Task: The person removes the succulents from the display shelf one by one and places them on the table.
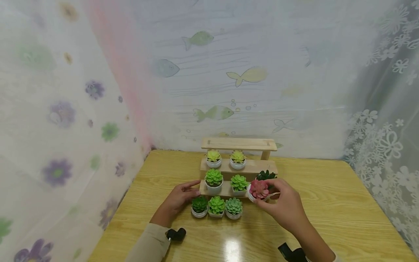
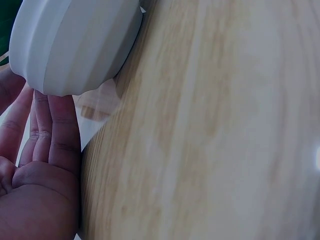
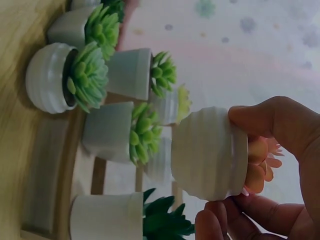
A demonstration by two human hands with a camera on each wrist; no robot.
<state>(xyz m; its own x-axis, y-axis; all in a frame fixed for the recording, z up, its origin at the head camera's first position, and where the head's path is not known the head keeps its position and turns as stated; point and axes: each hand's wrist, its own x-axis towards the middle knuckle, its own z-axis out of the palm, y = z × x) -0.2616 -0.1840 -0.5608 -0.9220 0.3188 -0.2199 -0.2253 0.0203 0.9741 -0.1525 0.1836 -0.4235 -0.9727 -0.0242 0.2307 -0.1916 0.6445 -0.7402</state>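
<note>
My right hand (image 1: 288, 205) pinches a pink potted succulent (image 1: 258, 189) by its white ribbed pot (image 3: 207, 155), thumb on one side and fingers on the other. The pot is held off the wooden tiered stand (image 1: 239, 143), in front of a dark green succulent (image 1: 266, 175) on the stand's right side. My left hand (image 1: 178, 198) rests at the left end of the lowest tier, fingers extended. A dark green succulent in a white pot (image 1: 199, 206) stands close to it. Two green succulents, a left one (image 1: 214, 178) and a middle one (image 1: 239, 183), occupy that tier.
Two yellow-green succulents, one left (image 1: 214, 157) and one right (image 1: 238, 158), sit on the middle tier. A bright green succulent (image 1: 216, 206) and a pale green one (image 1: 234, 207) stand on the wooden table (image 1: 340, 214) before the stand. Patterned curtains (image 1: 242, 72) surround the table.
</note>
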